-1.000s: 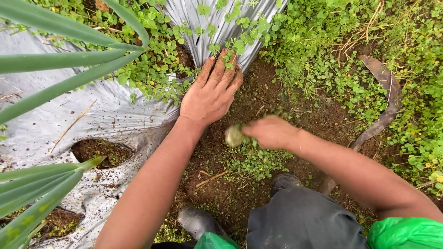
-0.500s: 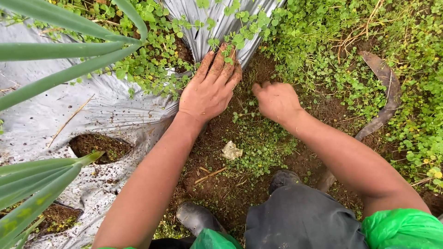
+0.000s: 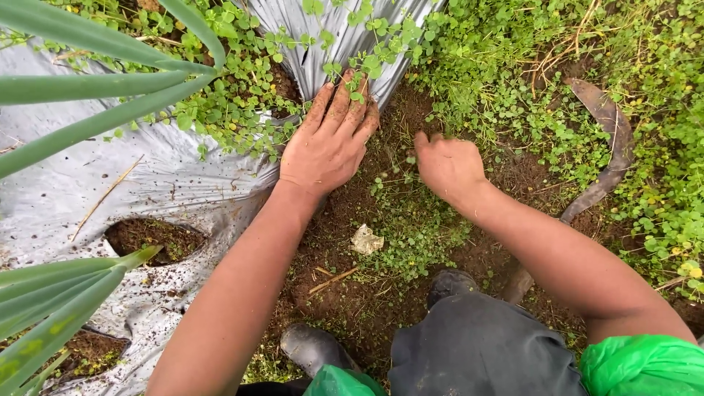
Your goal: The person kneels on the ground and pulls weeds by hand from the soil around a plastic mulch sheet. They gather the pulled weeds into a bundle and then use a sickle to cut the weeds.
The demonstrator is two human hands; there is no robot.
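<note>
Outdoors, on bare brown soil between a garden bed and a bank of low green weeds, a person crouches over the ground, two dark boots, one left of the other, planted in the dirt. Silver plastic sheet covers the bed on the left, flecked with soil and cut with planting holes, two of which show dark earth, one above the other. Long green leaves of a crop plant fan across the upper left, with more at the lower left. The left hand lies flat, fingers spread and muddy, pressing on the edge of the sheet where small weeds grow over it; it holds nothing. The right hand is just beside it, knuckles up, fingers curled down into the small weeds at the soil line; whether its grip has closed on a clump cannot be told from this angle. The two hands are near each other but apart. One pale crumpled scrap lies on the soil below the hands, beside a patch of tiny green seedlings. One curved, rusty blade rests among the weeds to the right, well clear of both hands. Green sleeves show at the bottom edge.
</note>
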